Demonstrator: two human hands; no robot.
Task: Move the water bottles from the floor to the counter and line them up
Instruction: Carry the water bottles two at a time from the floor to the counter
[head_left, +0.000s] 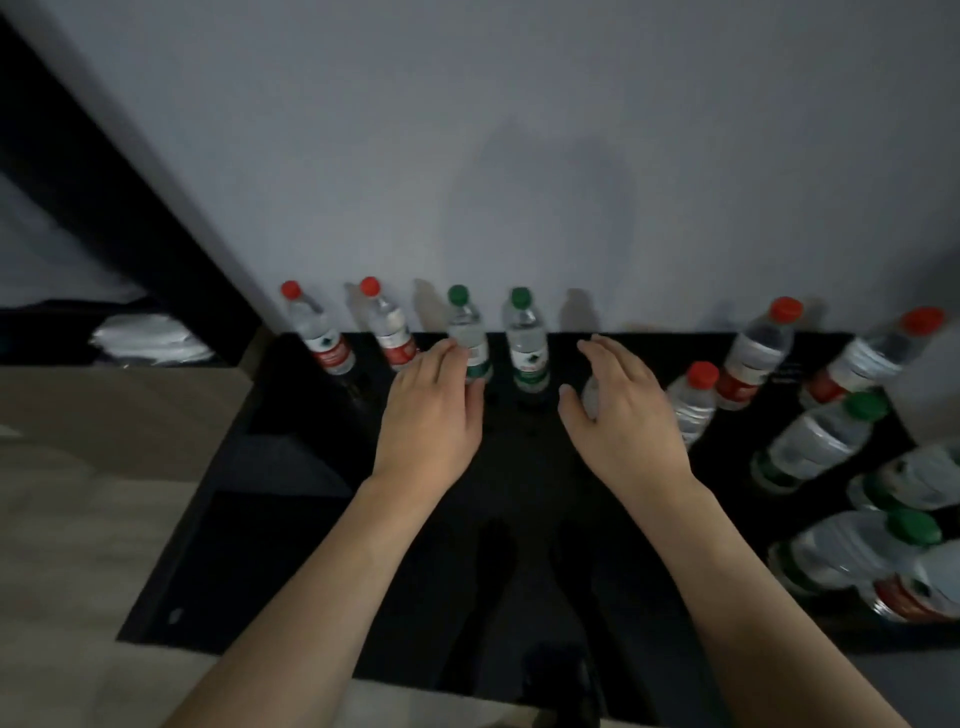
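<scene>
Black glossy surface (509, 519): left hand (434, 402), fingers loose, touches an upright green-capped clear plastic bottle (469, 338); right hand (621, 402) clasps a partly hidden clear bottle (591, 397).

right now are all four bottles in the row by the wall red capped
No, the row along the wall has two red-capped bottles on the left, then two green-capped bottles.

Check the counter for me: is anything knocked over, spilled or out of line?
No spill shows. Four bottles stand in a row at the wall, ending at the green-capped bottle. The cluster on the right is bunched, not lined up. The right hand covers another bottle; its state is hidden.
</scene>
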